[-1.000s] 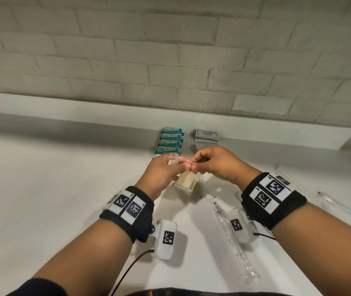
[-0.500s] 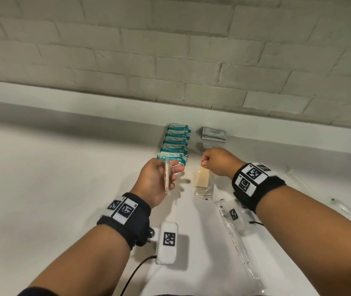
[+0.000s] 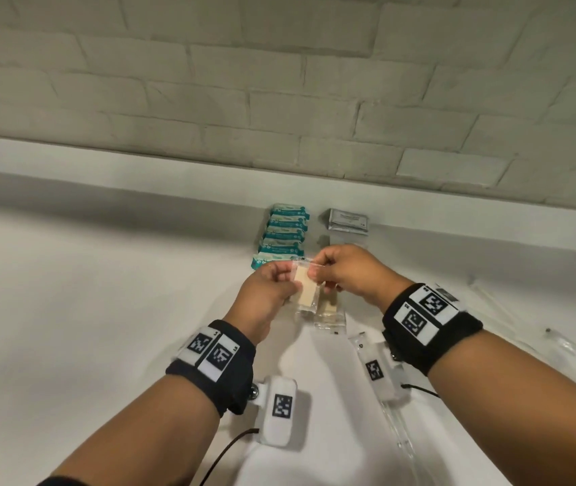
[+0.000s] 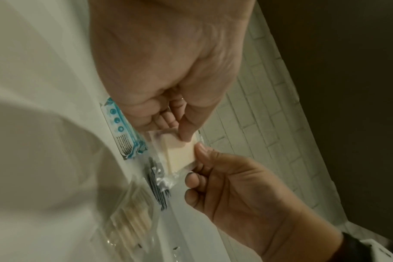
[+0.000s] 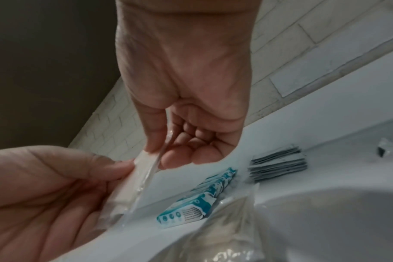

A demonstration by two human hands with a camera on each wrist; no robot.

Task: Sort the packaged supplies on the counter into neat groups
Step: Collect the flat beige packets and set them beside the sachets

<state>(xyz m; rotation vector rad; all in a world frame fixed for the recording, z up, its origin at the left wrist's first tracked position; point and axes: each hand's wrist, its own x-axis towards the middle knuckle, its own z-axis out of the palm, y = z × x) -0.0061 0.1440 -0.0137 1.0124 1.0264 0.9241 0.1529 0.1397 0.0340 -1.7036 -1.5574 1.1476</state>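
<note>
Pale painted brick wall (image 3: 279, 100) behind; white ledge (image 3: 139, 177) along its base.

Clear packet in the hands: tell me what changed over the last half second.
The right hand came back from the counter and now pinches the clear packet together with the left hand, which kept holding it. The teal packs and grey sachets stayed put.

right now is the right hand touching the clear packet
Touching. The left wrist view shows the right hand pinching the clear packet at its edge, opposite the left hand.

head above, wrists close below
</note>
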